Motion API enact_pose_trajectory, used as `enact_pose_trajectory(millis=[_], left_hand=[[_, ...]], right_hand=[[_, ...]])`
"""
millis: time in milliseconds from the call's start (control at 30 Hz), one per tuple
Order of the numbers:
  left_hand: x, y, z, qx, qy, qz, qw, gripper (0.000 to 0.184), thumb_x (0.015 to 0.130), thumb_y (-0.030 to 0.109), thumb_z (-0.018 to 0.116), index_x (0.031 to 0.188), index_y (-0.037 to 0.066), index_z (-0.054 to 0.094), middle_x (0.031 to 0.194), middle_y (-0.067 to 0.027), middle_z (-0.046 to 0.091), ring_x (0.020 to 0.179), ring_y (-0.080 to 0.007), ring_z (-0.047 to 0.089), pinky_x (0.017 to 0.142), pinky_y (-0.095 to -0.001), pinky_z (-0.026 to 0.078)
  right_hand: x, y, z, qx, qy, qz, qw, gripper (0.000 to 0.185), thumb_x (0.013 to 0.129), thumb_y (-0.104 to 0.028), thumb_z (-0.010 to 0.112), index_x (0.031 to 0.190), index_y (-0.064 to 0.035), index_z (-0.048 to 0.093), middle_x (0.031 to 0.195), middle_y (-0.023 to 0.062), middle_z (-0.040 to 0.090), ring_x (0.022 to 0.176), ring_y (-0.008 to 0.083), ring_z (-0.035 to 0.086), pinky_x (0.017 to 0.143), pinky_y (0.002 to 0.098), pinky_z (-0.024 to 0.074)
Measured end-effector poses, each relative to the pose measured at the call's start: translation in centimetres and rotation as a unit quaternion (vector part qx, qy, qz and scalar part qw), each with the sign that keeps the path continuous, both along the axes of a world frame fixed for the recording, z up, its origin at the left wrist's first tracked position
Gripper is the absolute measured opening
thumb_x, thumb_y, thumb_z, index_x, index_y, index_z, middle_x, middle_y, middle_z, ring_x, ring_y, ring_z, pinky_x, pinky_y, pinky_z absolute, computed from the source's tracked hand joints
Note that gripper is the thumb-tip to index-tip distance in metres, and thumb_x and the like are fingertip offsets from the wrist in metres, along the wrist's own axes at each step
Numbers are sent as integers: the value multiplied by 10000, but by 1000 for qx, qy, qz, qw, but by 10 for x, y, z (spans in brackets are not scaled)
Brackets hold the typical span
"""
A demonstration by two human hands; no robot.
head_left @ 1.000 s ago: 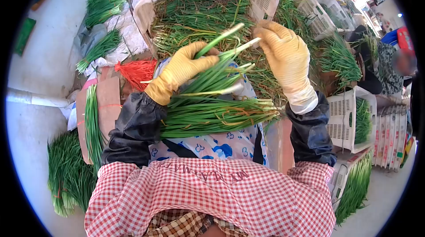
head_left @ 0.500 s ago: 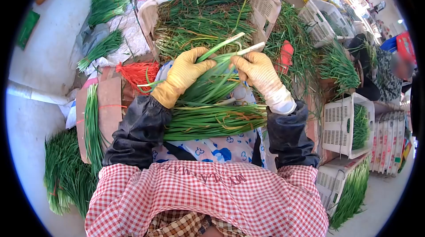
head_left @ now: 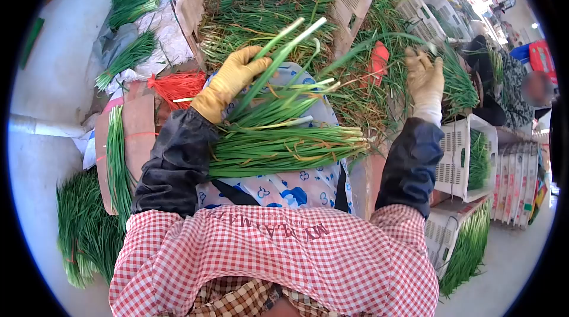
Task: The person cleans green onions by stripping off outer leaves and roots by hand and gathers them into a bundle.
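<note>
My left hand [head_left: 232,85], in a yellow glove, is closed around a few chive stalks [head_left: 284,50], their white ends pointing up and right. My right hand [head_left: 425,80], also gloved, is out to the right with its fingers apart. Just beyond its fingertips, a long loose chive leaf [head_left: 379,38] arcs through the air, its pale end blurred. Across my lap, on a blue-patterned plastic sheet [head_left: 293,195], lies a thick pile of chives [head_left: 284,150]. A smaller clump [head_left: 278,109] rests above that pile, under the held stalks.
A white crate [head_left: 185,15] full of loose chives stands ahead. Scattered leaves and a red object [head_left: 377,62] lie to its right. Red ties [head_left: 178,87] and a tied bundle [head_left: 115,157] are at left. More crates [head_left: 451,154] and another person [head_left: 512,95] are at right.
My right hand has moved away from my left, out to the right, and a chive leaf has come off with it. The left hand keeps its stalks, now tilted more upright.
</note>
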State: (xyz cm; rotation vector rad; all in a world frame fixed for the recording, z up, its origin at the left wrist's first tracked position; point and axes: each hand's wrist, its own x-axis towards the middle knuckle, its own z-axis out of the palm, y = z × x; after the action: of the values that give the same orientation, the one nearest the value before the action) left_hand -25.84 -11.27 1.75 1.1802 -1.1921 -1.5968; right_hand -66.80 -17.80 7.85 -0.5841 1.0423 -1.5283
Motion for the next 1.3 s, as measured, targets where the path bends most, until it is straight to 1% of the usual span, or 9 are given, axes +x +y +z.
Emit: enact_pose_trajectory(millis=[133,300,533,633,767,1000,1100,1167,1300], left_hand=[[-7,2,13,-120,-156,15,980,482,866,296,689,1222,10,535,897,-62,670,757,-145,627,678,-263,509],[-25,15,46,-131,-454,23,881,506,767,390,698,1162,91,592,908,-148,682,866,-307,661,763,-368,515],[-25,17,31,-112,-417,103,896,341,787,338,630,1026,98,672,818,-168,679,780,-331,662,722,-394,518],[-21,16,10,-139,-417,124,889,309,841,259,633,1038,21,648,751,-93,656,612,-146,590,592,-298,475],[-22,16,-4,-142,-377,155,902,276,855,231,627,1038,24,649,725,-53,648,616,-107,564,588,-273,466],[-12,17,-1,-75,-350,192,914,312,816,300,650,1036,80,676,819,-130,694,738,-259,668,690,-340,504],[-11,14,-8,-72,-315,196,926,269,837,271,648,1022,78,679,828,-116,698,709,-220,655,678,-317,494],[-14,15,-10,-60,-316,182,929,272,836,279,650,1017,78,680,810,-118,695,695,-221,652,669,-314,494],[-24,18,-7,-74,-320,166,930,138,886,152,601,964,73,683,684,33,568,589,-52,498,527,-239,414]], right_hand=[[11,9,-39,59,488,98,865,470,895,-384,599,1257,-89,546,1109,96,645,958,198,632,759,290,466],[92,41,-45,-189,670,218,684,408,817,-355,663,1152,-123,640,1136,110,637,1069,281,595,931,352,454],[153,54,-46,-288,820,266,417,199,830,-277,629,952,-136,702,994,56,671,969,283,612,838,411,467],[144,44,-64,-215,605,278,715,125,848,-213,614,902,-126,686,877,60,676,851,279,639,767,377,490],[132,38,-61,-40,261,261,929,185,906,-141,550,817,-37,674,859,73,692,754,188,653,724,320,510],[-43,-44,-93,17,176,-171,969,145,834,-112,616,900,16,637,890,155,683,715,210,636,638,301,497],[-66,-23,-96,178,777,-33,602,393,835,-333,595,1090,-36,637,1054,201,671,1019,324,639,869,381,488],[-31,-7,-88,129,805,-17,579,438,840,-389,566,1171,-106,621,1118,198,643,1072,356,596,906,439,467],[53,17,-68,-50,617,179,765,345,883,-369,580,1100,-117,670,1033,131,679,962,261,650,867,326,477]])
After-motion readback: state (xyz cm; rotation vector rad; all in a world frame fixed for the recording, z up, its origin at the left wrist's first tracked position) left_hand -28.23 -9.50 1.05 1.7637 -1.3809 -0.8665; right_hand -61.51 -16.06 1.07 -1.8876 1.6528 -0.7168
